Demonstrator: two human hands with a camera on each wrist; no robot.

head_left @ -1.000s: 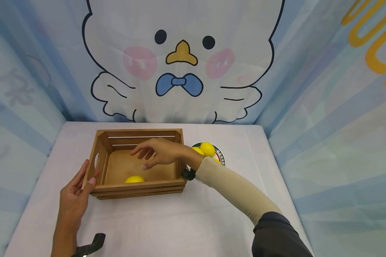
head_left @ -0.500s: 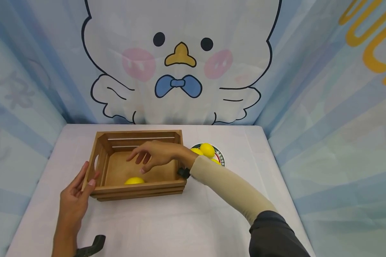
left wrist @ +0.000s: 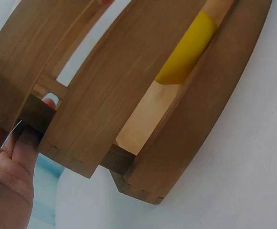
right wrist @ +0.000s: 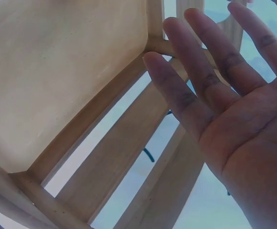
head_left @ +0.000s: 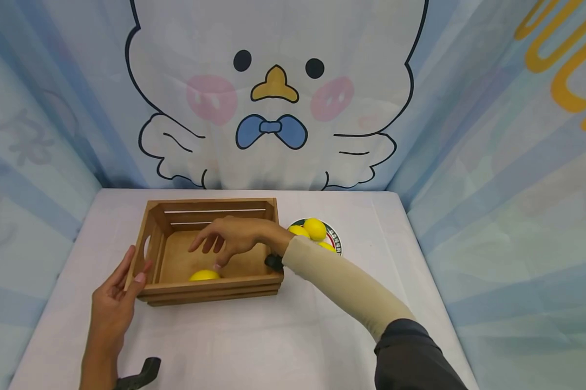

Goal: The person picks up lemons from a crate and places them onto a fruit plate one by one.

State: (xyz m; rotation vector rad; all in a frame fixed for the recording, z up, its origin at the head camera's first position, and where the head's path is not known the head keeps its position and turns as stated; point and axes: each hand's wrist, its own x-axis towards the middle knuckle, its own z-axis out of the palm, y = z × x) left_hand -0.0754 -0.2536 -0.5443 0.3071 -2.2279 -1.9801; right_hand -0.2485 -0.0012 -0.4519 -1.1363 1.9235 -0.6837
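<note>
Blue-and-white cloth with a cartoon chick printed on it walls in a white tabletop (head_left: 283,336) on three sides. On that tabletop stands a wooden crate (head_left: 210,290) of slats. The right hand (head_left: 234,236) hovers inside the crate with its fingers spread and relaxed, holding nothing; the right wrist view shows the open palm and straight fingers (right wrist: 186,100) against the crate's floor and slats. Just below the fingertips, at the near wall of the crate, lies a lemon (head_left: 204,275), mostly hidden by the front slat so that only its yellow top shows; whether a fingertip touches it cannot be told from the head view. In the left wrist view the same lemon (left wrist: 188,50) is a yellow strip seen through a gap between slats. The left hand (head_left: 115,295) lies against the crate's left end by the cut-out handle, fingers straight and together, thumb resting near the corner; in the left wrist view only a few fingers (left wrist: 14,157) show at the crate's edge, the rest cut off. Behind the right wrist, just past the crate's right end, a small round plate (head_left: 335,238) carries more lemons (head_left: 314,228), partly covered by the beige sleeve (head_left: 346,287), so their number is unclear. A dark strap on each wrist is only partly visible.
</note>
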